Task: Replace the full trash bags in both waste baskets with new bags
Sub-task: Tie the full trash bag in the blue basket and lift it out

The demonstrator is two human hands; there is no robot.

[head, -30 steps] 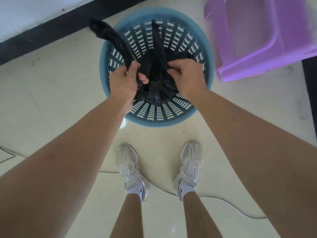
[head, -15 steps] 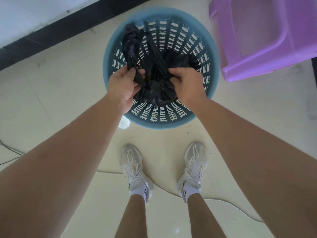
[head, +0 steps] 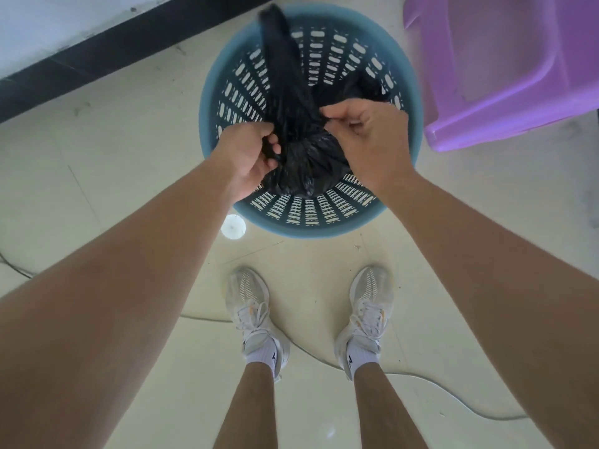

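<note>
A round blue slotted waste basket (head: 402,186) stands on the floor in front of my feet. Inside it sits a bunched black trash bag (head: 301,150), its top gathered into twisted strips. One long strip runs up over the basket's far rim. My left hand (head: 249,153) grips the bag's gathered neck on the left. My right hand (head: 366,137) pinches another strip of the bag on the right, fingers curled around the plastic. The bag's contents are hidden.
A purple plastic stool (head: 505,69) stands close to the basket's right. A black baseboard (head: 107,53) runs along the wall at the upper left. A thin cable (head: 421,380) trails across the pale tiled floor behind my white shoes (head: 256,322).
The long loose strip of the bag has swung from the left rim up over the far rim. My hands have shifted their hold on the gathered neck, the right one moving up and right.
</note>
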